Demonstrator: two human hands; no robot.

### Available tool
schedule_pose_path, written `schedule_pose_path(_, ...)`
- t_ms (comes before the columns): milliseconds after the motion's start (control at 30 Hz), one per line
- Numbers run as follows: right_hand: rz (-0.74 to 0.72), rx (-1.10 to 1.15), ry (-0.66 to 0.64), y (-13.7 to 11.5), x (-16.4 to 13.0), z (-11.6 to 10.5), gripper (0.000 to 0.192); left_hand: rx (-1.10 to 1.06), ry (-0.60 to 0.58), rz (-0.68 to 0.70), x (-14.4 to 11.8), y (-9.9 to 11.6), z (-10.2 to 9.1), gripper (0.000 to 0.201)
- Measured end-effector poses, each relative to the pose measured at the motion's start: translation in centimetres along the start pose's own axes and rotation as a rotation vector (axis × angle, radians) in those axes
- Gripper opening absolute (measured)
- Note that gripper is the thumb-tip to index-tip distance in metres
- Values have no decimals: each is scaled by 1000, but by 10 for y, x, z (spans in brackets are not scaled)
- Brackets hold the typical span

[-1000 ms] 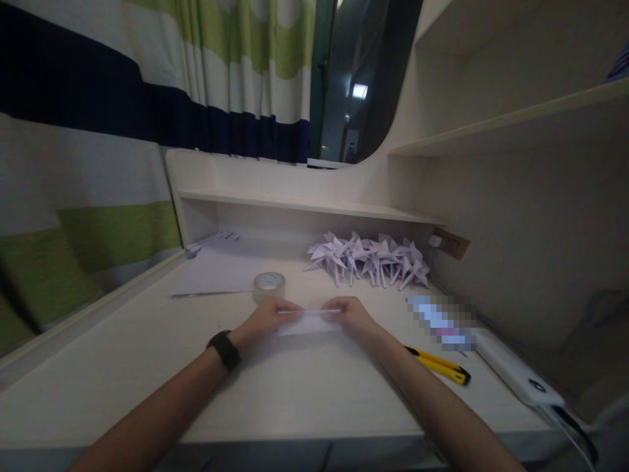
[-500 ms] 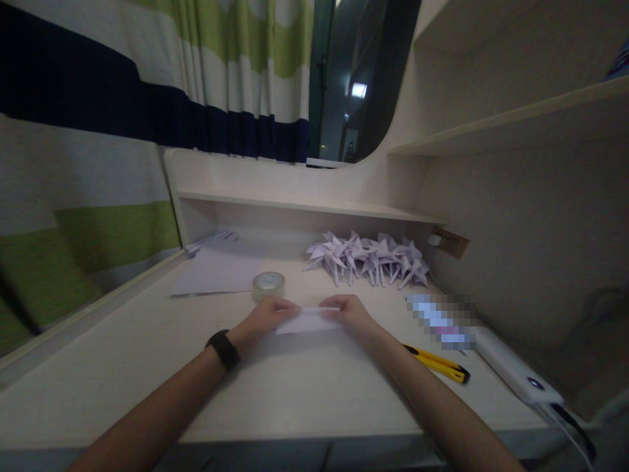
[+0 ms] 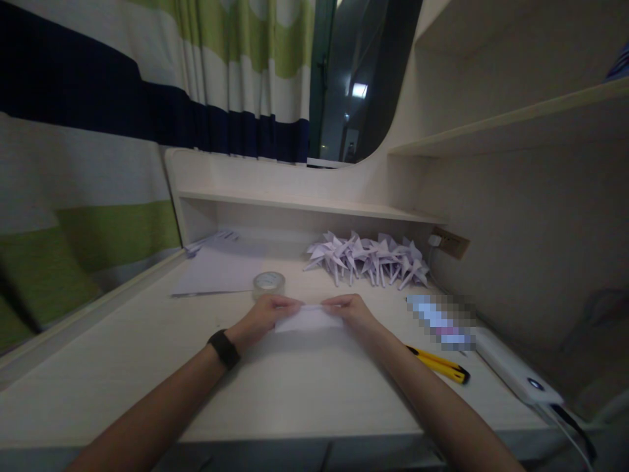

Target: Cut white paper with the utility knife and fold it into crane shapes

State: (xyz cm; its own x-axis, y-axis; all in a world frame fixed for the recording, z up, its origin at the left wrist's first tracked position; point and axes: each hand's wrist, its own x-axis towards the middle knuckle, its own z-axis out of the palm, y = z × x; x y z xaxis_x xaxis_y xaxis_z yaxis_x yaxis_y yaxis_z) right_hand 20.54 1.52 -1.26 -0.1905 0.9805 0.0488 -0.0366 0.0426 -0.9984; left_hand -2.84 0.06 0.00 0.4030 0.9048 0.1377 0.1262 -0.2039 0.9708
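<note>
A small white sheet of paper (image 3: 308,320) is held low over the desk, its far edge rolled or folded into a narrow strip. My left hand (image 3: 268,316), below a black wristband, pinches the left end of that edge. At the right end, my right hand (image 3: 351,311) grips the same edge between thumb and fingers. Just beyond my left hand stands a roll of clear tape (image 3: 268,283), lying flat. Several white paper pinwheels (image 3: 366,255) with rolled paper sticks are heaped behind my right hand.
A stack of white paper (image 3: 219,267) lies at the back left of the desk (image 3: 122,367). Right of my right forearm are a yellow utility knife (image 3: 439,364), a blurred-out phone-like object (image 3: 439,320) and a white power strip-like box (image 3: 514,367) with cables. A shelf (image 3: 304,204) spans the back.
The fingers of both hands have shifted slightly along the paper's far edge and closer together. Everything else on the desk stays where it was.
</note>
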Motion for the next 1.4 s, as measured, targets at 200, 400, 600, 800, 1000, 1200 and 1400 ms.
schedule_pose_path(200,17,50,-37,4,1,-2,38,7,6,-9,1,-4,-2,39)
schedule_pose_path(400,-81,-69,-28,9,3,-3,37,201,54,20,1,-1,-3,39)
schedule_pose_path(600,-129,-243,53,8,3,-1,38,312,38,80,4,-1,-4,34)
schedule_pose_path(800,-83,-250,57,5,1,1,37,323,14,96,5,-6,-6,33)
schedule_pose_path(1000,-40,-224,-6,11,1,-2,37,326,8,107,7,-11,-7,31)
schedule_pose_path(1200,-66,-323,-51,8,0,0,26,324,10,91,7,-11,-5,31)
schedule_pose_path(1400,-74,-309,-33,4,1,1,27,340,-12,96,7,-8,-6,35)
